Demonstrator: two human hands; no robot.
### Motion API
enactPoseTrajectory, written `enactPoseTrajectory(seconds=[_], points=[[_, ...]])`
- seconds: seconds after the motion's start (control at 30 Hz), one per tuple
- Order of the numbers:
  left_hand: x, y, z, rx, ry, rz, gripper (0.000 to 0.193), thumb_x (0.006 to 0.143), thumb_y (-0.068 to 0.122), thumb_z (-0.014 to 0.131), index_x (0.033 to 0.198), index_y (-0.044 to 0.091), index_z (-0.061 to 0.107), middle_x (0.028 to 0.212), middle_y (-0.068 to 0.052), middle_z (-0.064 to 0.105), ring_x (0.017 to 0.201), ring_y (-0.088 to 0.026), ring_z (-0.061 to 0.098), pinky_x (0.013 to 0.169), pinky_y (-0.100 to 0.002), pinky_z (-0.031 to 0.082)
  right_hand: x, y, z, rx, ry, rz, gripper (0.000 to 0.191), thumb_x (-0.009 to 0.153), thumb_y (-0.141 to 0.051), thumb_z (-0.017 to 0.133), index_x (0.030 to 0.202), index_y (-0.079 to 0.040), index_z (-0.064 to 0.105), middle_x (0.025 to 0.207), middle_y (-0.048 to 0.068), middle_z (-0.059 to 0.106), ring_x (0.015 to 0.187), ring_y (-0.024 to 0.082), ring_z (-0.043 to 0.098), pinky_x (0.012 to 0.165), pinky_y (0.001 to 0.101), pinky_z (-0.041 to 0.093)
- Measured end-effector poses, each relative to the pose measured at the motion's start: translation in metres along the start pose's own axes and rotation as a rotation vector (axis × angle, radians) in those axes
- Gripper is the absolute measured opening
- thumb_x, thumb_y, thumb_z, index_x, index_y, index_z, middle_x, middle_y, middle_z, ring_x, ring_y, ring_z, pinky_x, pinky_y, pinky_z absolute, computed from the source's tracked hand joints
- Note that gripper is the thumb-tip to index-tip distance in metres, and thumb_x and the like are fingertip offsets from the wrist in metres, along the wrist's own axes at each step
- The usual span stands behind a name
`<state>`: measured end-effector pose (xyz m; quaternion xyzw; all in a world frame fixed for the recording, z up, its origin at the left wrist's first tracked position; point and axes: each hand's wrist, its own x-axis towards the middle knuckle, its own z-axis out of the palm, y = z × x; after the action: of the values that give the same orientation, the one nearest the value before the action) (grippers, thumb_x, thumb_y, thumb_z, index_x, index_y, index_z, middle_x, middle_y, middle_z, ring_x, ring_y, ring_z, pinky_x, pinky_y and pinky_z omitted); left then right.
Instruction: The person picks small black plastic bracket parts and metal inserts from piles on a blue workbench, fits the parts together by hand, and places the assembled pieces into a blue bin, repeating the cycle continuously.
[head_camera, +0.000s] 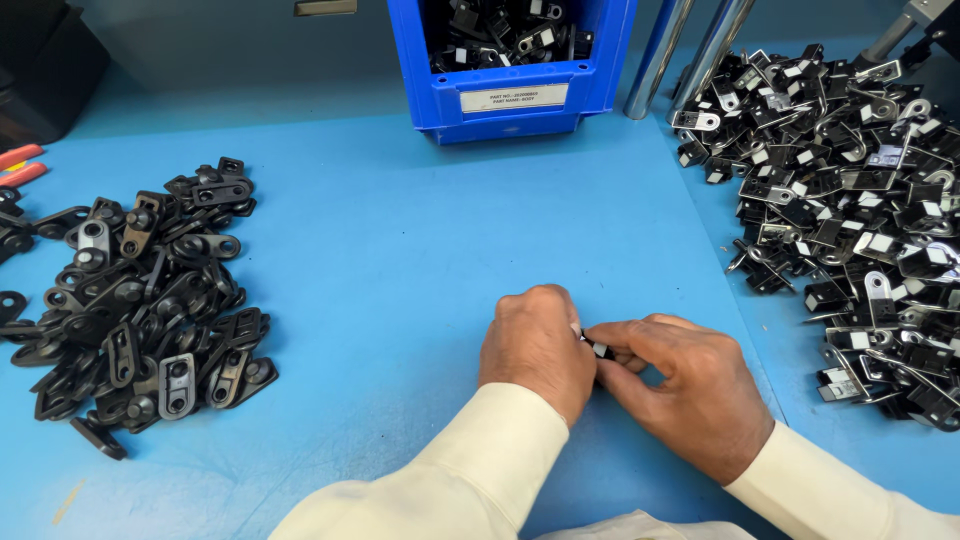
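Observation:
My left hand (535, 345) and my right hand (690, 385) meet at the near middle of the blue table (400, 250). Between their fingertips they pinch one small black part with a white patch (598, 349), mostly hidden by the fingers. Both hands rest on the table, in cream sleeves. A pile of black metal brackets (140, 305) lies to the left. A larger pile of black parts with white patches (860, 210) lies to the right, close to my right hand.
A blue bin (510, 100) holding several similar black parts stands at the back centre. Two shiny metal posts (685, 50) rise beside it. Red tool handles (20, 165) poke in at the far left edge, below a dark box (40, 60).

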<state>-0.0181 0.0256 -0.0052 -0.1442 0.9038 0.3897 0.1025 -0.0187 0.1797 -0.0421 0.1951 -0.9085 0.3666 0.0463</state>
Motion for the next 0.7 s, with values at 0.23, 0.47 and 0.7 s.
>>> enactPoseTrajectory(seconds=[0.23,0.47,0.7], points=[[-0.020,0.001,0.011,0.195,0.143,0.276,0.016,0.077,0.000,0.076,0.090,0.001,0.067,0.093,-0.017,0.069,0.085,-0.035,0.071,0.070,-0.046,0.059,0.004,-0.002,0.014,0.576,0.074,0.467,0.022,0.082,0.000,0.073,0.103,0.005,0.077,0.084,0.014,0.081,0.071,0.016,0.074,0.066,0.0288,0.062],[-0.029,-0.002,0.015,-0.051,0.187,0.136,0.016,0.091,0.003,0.067,0.106,0.005,0.070,0.102,-0.012,0.069,0.090,-0.029,0.072,0.073,-0.040,0.060,0.009,-0.005,0.010,0.847,0.059,0.780,0.021,0.086,-0.003,0.072,0.107,-0.001,0.073,0.091,0.016,0.079,0.077,0.021,0.075,0.073,0.0339,0.062],[-0.030,-0.001,0.011,-0.447,0.202,-0.110,0.047,0.078,-0.003,0.076,0.122,0.009,0.065,0.100,-0.004,0.064,0.085,-0.017,0.071,0.073,-0.028,0.063,0.012,0.001,0.006,0.870,-0.029,0.844,0.021,0.090,-0.011,0.069,0.103,0.004,0.075,0.093,0.013,0.077,0.081,0.020,0.072,0.078,0.0354,0.061]])
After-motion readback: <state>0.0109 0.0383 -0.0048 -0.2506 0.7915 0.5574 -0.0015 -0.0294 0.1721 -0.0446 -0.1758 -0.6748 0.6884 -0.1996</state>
